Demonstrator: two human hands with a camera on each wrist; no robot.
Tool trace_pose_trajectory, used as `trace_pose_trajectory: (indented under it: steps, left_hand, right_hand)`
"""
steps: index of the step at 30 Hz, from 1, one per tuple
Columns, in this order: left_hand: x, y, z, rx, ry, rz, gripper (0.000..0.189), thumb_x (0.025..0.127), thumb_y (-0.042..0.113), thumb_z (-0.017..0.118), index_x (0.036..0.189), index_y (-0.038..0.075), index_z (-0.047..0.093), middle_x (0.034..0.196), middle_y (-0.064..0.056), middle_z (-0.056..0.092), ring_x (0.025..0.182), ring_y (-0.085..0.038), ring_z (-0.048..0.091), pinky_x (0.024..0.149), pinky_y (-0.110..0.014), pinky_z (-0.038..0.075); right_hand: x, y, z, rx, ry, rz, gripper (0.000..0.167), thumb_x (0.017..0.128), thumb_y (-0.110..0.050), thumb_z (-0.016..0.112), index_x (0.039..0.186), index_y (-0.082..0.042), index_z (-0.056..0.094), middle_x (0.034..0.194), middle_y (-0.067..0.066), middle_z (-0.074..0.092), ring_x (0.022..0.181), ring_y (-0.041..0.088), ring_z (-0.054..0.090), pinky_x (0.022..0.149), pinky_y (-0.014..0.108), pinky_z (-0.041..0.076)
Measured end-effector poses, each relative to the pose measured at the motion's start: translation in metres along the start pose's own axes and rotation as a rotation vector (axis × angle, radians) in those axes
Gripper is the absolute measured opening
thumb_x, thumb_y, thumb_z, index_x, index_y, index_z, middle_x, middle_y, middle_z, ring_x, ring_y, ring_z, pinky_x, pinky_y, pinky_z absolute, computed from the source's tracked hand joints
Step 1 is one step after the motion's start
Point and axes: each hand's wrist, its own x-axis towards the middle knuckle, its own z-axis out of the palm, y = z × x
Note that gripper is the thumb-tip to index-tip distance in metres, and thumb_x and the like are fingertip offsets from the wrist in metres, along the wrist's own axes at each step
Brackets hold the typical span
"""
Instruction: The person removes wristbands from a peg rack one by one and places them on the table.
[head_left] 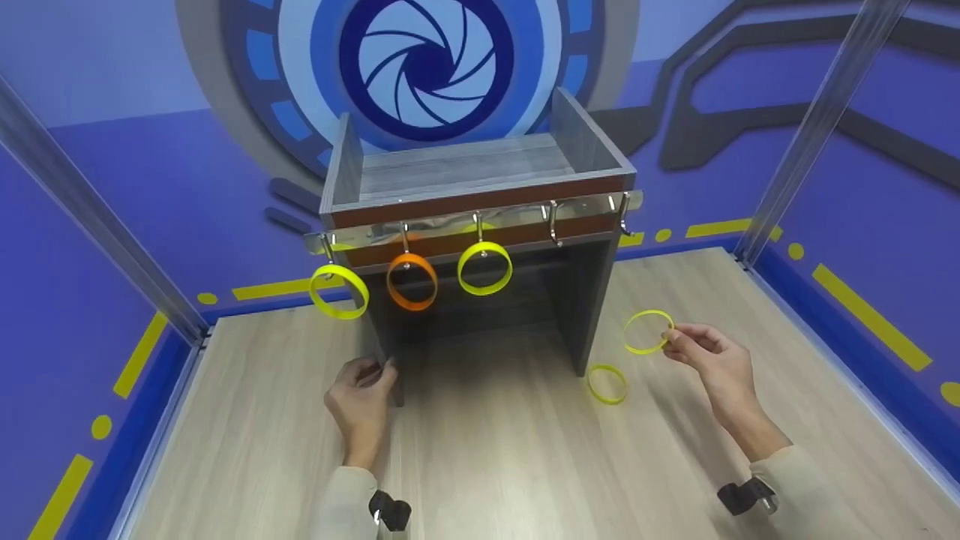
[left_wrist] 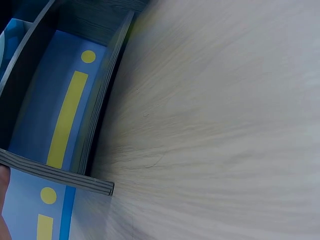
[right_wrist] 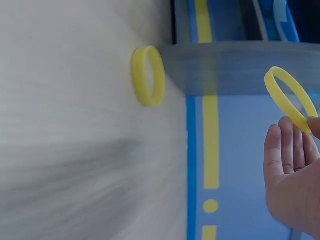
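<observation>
My right hand (head_left: 716, 367) pinches a thin yellow wristband (head_left: 649, 332) between thumb and fingers, raised to the right of a grey wooden shelf stand (head_left: 592, 315). In the right wrist view the same band (right_wrist: 285, 95) is tilted at my fingertips. Another yellow wristband (right_wrist: 148, 76) lies by the foot of the right side panel. My left hand (head_left: 361, 405) grips the lower front edge of the left side panel (head_left: 384, 352); in the left wrist view only a sliver of it shows beside that panel (left_wrist: 60, 175).
A metal hook rail (head_left: 517, 216) crosses the stand's front. Two yellow bands (head_left: 339, 292) (head_left: 485, 270) and an orange band (head_left: 412, 283) hang from its left hooks. Two right hooks (head_left: 555, 225) carry no band. Patterned blue walls (head_left: 885, 225) enclose the wooden tabletop (head_left: 487, 450).
</observation>
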Motion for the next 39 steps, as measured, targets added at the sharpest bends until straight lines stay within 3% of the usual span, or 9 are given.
trace_pose_trajectory:
  steps: [15,22,28,39]
  left_hand:
    - [0.0,-0.001,0.0,0.004,0.013,0.011,0.016,0.079,-0.004,0.088,0.088,-0.001,0.074,0.087,-0.012,0.077,0.078,-0.03,0.077,0.066,-0.013,0.058]
    - [0.0,-0.001,0.0,0.017,0.007,0.019,0.014,0.08,-0.002,0.087,0.087,-0.001,0.074,0.088,-0.012,0.077,0.079,-0.03,0.078,0.069,-0.013,0.058]
    - [0.001,-0.002,-0.001,0.024,0.011,0.026,0.015,0.08,-0.002,0.087,0.087,-0.001,0.074,0.088,-0.011,0.077,0.08,-0.028,0.077,0.069,-0.015,0.059]
    - [0.001,-0.002,0.0,0.011,0.009,0.024,0.015,0.079,-0.003,0.087,0.087,-0.002,0.074,0.087,-0.012,0.076,0.079,-0.029,0.078,0.069,-0.014,0.058]
  right_hand:
    - [0.002,0.034,-0.025,-0.049,-0.006,0.125,0.042,0.099,-0.012,0.077,0.126,0.016,0.061,0.1,0.01,0.079,0.09,0.017,0.077,0.088,0.032,0.062]
    - [0.003,0.045,-0.034,-0.165,-0.006,0.16,0.037,0.101,-0.013,0.075,0.124,0.013,0.065,0.097,0.005,0.08,0.087,0.014,0.076,0.084,0.03,0.063]
    - [0.004,0.05,-0.034,-0.234,-0.027,0.201,0.032,0.102,-0.013,0.073,0.121,0.012,0.067,0.095,0.002,0.079,0.085,0.014,0.075,0.079,0.029,0.064]
    - [0.005,0.058,-0.031,-0.23,-0.079,0.316,0.03,0.103,-0.013,0.071,0.122,0.009,0.067,0.095,0.004,0.077,0.085,0.016,0.076,0.08,0.03,0.064]
